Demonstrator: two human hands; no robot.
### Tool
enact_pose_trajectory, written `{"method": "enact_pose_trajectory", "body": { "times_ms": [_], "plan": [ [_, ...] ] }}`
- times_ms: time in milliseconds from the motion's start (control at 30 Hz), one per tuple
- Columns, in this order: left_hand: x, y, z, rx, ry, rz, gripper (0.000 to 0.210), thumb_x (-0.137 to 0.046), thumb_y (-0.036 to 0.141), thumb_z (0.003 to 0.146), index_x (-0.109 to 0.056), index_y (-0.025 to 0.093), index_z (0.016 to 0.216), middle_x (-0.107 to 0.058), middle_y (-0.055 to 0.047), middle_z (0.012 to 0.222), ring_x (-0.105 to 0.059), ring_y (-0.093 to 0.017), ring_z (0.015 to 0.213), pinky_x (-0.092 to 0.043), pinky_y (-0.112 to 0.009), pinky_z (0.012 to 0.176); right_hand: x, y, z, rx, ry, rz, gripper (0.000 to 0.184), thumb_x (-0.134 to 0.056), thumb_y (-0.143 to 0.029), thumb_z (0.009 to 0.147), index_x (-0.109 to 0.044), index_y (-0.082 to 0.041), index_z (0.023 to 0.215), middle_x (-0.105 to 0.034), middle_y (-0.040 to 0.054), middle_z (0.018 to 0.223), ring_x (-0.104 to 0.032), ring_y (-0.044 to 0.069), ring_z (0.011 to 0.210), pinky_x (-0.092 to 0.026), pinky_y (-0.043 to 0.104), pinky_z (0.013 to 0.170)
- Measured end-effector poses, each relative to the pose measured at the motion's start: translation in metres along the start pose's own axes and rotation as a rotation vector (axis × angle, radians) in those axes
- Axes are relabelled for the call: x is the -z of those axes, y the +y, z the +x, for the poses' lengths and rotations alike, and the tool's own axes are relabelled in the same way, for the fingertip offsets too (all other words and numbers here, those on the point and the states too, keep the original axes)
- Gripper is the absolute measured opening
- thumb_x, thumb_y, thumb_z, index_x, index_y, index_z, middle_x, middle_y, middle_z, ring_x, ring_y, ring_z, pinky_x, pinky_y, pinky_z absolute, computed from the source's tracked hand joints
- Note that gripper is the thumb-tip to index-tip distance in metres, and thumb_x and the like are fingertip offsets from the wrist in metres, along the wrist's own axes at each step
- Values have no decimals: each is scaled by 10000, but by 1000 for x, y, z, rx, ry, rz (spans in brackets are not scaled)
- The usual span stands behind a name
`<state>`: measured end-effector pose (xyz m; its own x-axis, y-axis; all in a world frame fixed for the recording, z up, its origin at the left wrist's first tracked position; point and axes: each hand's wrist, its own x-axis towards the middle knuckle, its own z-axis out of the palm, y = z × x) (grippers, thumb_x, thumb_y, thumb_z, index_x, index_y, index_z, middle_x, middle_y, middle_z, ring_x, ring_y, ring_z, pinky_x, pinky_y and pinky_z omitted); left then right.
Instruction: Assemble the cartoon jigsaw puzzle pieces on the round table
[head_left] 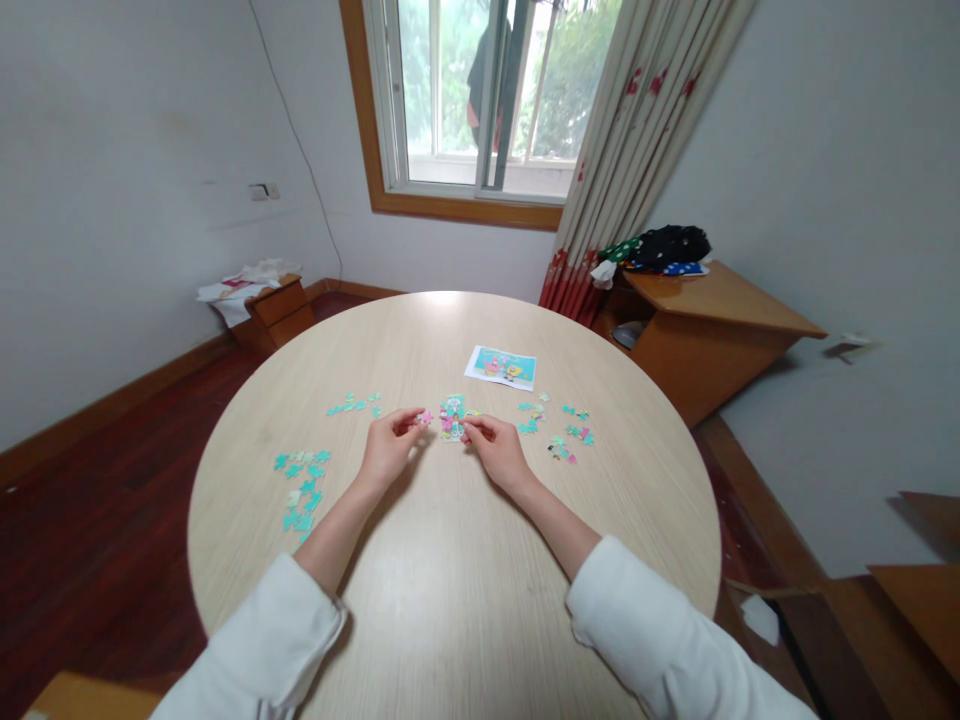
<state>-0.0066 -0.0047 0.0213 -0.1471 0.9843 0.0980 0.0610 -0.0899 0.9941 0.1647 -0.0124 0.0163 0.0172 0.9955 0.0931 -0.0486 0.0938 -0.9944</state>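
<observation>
My left hand (391, 443) pinches a pink puzzle piece (426, 417) between thumb and fingers, just left of a small joined section of jigsaw puzzle (453, 405). That section shows teal, white and pink patches and lies flat mid-table. My right hand (495, 447) is closed at the section's right edge, fingertips touching it or a piece there; what they pinch is hidden. Beyond the hands lies a printed picture sheet (501, 368) with cartoon figures on teal.
Loose teal pieces (304, 490) lie at left on the round table (465, 600), with another group (354, 404) farther back. More mixed pieces (580, 434) are spread at right. A wooden cabinet (720, 310) bearing clothes (667, 248) stands beyond the table's right edge.
</observation>
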Motion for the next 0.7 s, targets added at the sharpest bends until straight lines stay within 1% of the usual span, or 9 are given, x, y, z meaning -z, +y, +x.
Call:
{"method": "enact_pose_trajectory", "body": {
  "times_ms": [200,400,600,700],
  "plan": [
    [0,-5,1,-21,-14,43,317,-743,295,582,-714,120,845,-698,-81,741,-615,-169,656,-483,-302,668,2,4,2,31,-10,-53,223,-643,-390,666,-683,-179,731,-625,10,614,-556,139,603,-442,276,586],
    [0,-8,2,-31,-42,73,327,-725,311,578,-709,115,839,-694,-77,715,-610,-170,635,-486,-310,654,4,11,4,91,-41,-131,268,-605,-416,714,-682,-163,762,-631,22,645,-556,134,621,-450,264,591],
    [0,-11,3,-49,-45,124,292,-683,269,584,-707,119,834,-717,-96,801,-619,-173,661,-493,-321,671,4,16,6,131,-53,-164,290,-574,-416,740,-678,-148,780,-629,27,652,-566,133,623,-459,255,575],
    [0,-11,3,-50,-47,127,287,-678,254,579,-709,117,828,-719,-98,800,-621,-172,662,-495,-319,669,5,16,6,127,-57,-168,291,-576,-416,741,-681,-149,794,-634,29,658,-571,133,627,-469,258,585]
  ]
}}
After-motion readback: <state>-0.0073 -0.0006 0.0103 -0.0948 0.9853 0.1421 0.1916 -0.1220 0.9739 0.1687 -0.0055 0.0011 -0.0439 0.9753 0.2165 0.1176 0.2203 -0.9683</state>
